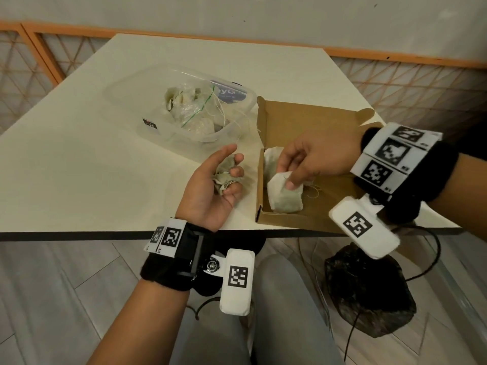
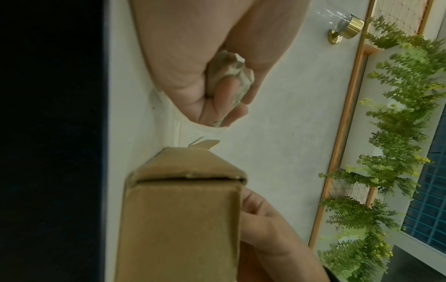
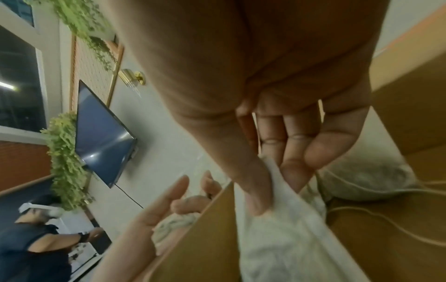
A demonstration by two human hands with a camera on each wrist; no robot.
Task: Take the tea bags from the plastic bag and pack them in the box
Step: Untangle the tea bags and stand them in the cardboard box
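The tea bag being packed lies in the near end of the open cardboard box, pinched at its upper corner between the thumb and fingers of the right hand. A second tea bag lies deeper in the box, just beyond those fingers. To the left of the box, the left hand rests palm-up on the counter, its fingers curled round a crumpled bunch of tea bags waiting their turn. Beyond the left hand stands a clear tub, and in it the plastic bag with more tea bags and loose strings showing.

The step in hand looks like settling this bag flat against the box floor. To do it well, I would lay it snug beside the one already there, let go only once it lies flat, and tuck its string inside so nothing trails over the wall. The left hand should keep its hold loose enough not to crush the paper, and pass bags one at a time so strings do not tangle.
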